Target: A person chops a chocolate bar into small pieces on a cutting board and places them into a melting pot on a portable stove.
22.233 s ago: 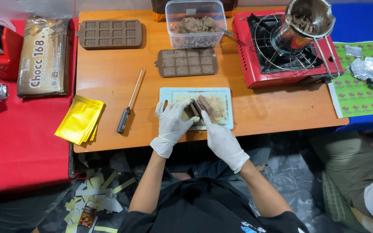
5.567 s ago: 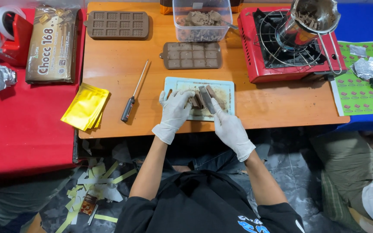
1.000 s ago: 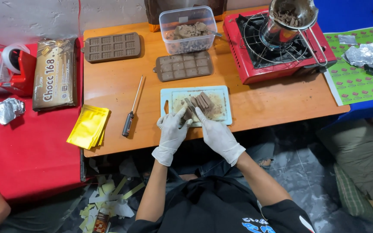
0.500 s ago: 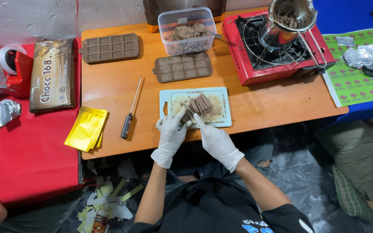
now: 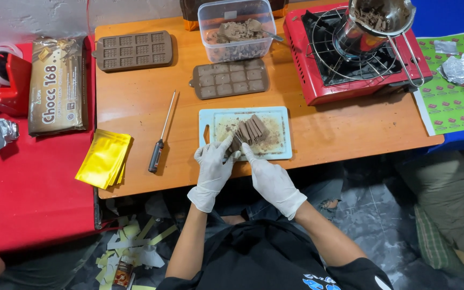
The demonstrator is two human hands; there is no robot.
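Note:
A pale blue cutting board (image 5: 280, 153) lies near the front edge of the wooden table (image 5: 339, 129). On it rests a fanned row of brown chocolate pieces (image 5: 251, 130). My left hand (image 5: 214, 164), in a white glove, presses on the near left end of the row. My right hand (image 5: 264, 174), also gloved, meets it there, and a thin blade-like thing shows between the fingers. What exactly each hand grips is partly hidden.
Two brown chocolate moulds (image 5: 133, 51) (image 5: 231, 78), a clear tub of chocolate chunks (image 5: 236, 33), a probe thermometer (image 5: 161, 135) and gold pouches (image 5: 104, 159) lie on the table. A red gas stove (image 5: 318, 70) carries a metal pot (image 5: 371, 21). A wrapped chocolate block (image 5: 57, 86) rests on red cloth.
The camera view shifted slightly. Both hands stay at the near left end of the chocolate row on the board, with only small finger movement.

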